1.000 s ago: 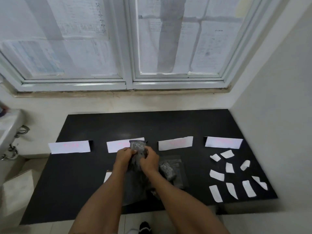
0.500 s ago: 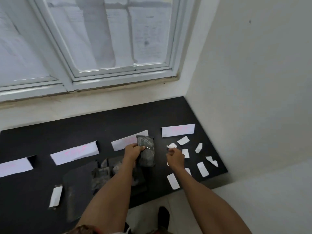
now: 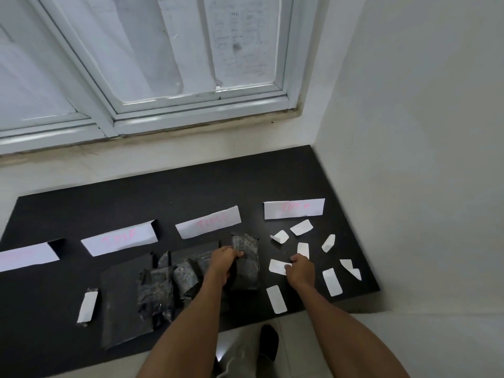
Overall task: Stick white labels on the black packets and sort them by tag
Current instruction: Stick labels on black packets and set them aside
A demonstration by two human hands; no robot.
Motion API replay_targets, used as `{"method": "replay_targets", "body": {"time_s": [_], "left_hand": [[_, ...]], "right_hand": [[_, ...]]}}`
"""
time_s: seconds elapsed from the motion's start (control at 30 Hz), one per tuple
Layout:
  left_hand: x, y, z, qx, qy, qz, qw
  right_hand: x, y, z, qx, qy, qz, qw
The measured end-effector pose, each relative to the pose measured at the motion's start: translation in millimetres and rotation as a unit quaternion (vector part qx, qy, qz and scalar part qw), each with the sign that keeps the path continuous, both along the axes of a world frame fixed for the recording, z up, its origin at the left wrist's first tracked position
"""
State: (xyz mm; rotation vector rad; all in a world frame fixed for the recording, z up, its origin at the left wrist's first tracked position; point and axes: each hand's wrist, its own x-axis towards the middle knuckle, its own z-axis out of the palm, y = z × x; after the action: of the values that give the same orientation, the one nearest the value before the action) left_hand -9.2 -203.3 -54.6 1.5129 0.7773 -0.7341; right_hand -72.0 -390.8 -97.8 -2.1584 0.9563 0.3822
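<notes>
- The left hand (image 3: 224,264) has its fingers curled round the near-left edge of a black packet (image 3: 246,266), which lies on the black tabletop (image 3: 191,192) just below the third tag strip (image 3: 208,221).
- The right hand (image 3: 300,272) pinches one white label (image 3: 276,266) by its right end, thumb and fingertips closed together on it. The label sits just right of the held packet.
- Other loose white labels (image 3: 332,282) are scattered around the right hand, below the rightmost tag strip (image 3: 294,208). Some have curled corners.
- Left of the left forearm is a heap of crinkled black packets (image 3: 156,289), partly lying on a flat black bag (image 3: 120,296). The forearm hides the heap's right edge.
- Further left, apart from the heap, lies a small packet with a white label on it (image 3: 87,306).
- Four tag strips run in a row, all with pink writing. The third seems to read "TIME", but it is faint. The second tag strip (image 3: 120,238) and the other two are too washed out to read.
- Behind the table is a white-framed window (image 3: 191,105), and a plain wall (image 3: 409,132) stands to the right.
- A dark shoe (image 3: 268,341) shows on the floor between the forearms.
</notes>
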Motion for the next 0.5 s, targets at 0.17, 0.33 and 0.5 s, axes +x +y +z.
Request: {"method": "replay_targets", "body": {"time_s": [0.17,0.33,0.5], "left_hand": [[-2,4,14,-0.029,0.028,0.034,0.999],[2,5,36,-0.1,0.0,0.114,0.988],[10,4,68,-0.189,-0.048,0.195,0.961]], "right_hand": [[9,7,16,-0.013,-0.086,-0.06,0.994],[34,29,55,0.159,-0.183,-0.18,0.953],[43,72,94,0.271,-0.234,-0.195,0.913]]}}
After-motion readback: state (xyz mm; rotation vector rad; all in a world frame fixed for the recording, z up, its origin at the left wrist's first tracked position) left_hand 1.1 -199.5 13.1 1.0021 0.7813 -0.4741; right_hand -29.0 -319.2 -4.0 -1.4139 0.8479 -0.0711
